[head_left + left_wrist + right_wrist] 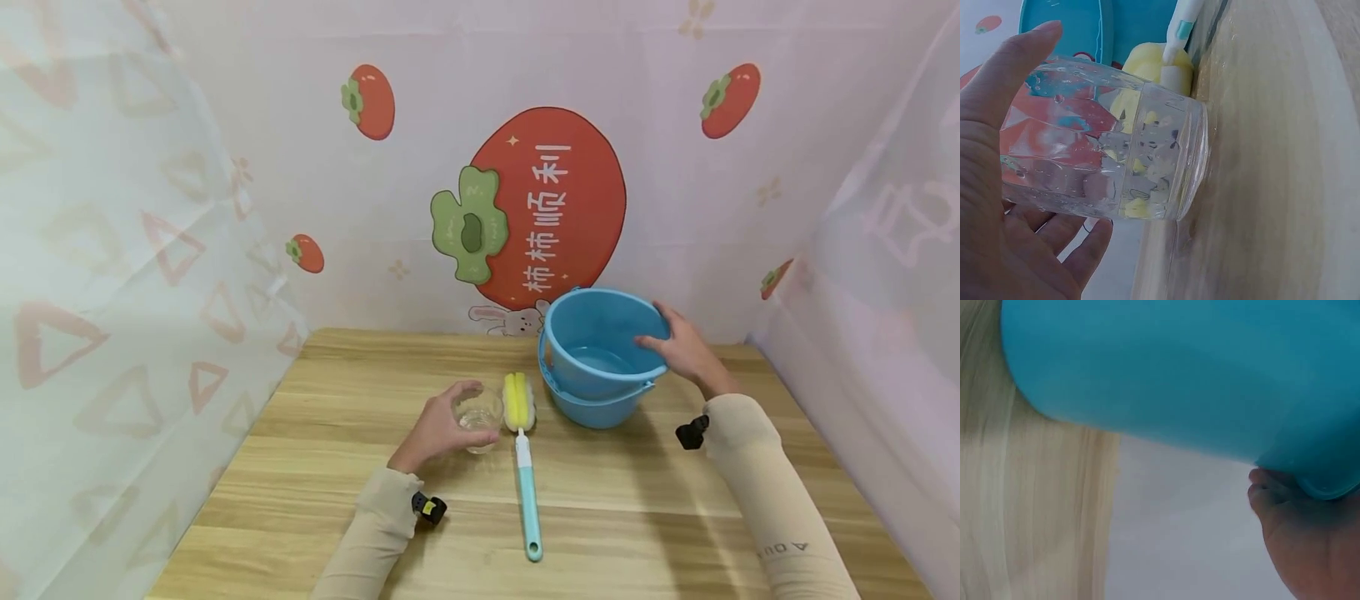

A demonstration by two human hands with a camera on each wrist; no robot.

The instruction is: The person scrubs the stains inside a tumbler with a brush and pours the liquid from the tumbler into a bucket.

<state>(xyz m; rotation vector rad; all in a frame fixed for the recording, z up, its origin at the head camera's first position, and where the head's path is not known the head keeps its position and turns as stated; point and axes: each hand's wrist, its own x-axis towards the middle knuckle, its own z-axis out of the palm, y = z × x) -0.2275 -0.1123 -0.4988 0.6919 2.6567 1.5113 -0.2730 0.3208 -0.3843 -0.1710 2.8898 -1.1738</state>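
Note:
A clear faceted glass [480, 410] stands upright on the wooden table, near the middle. Around it curls my left hand [442, 427], thumb on the near side and fingers on the far side; the left wrist view shows the thumb tip off the glass wall. A blue bucket [600, 400] with its handle hanging down is at the back right. My right hand [681, 343] grips the bucket's right rim, thumb inside and fingers outside. Between glass and bucket lies a bottle brush [527, 492] with a yellow and white sponge head and a turquoise handle.
The wooden table [337, 400] reaches back to a light printed cloth [420, 183] with persimmon pictures. Cloth hangs at the left and right sides too. The brush head lies close to both the glass and the bucket.

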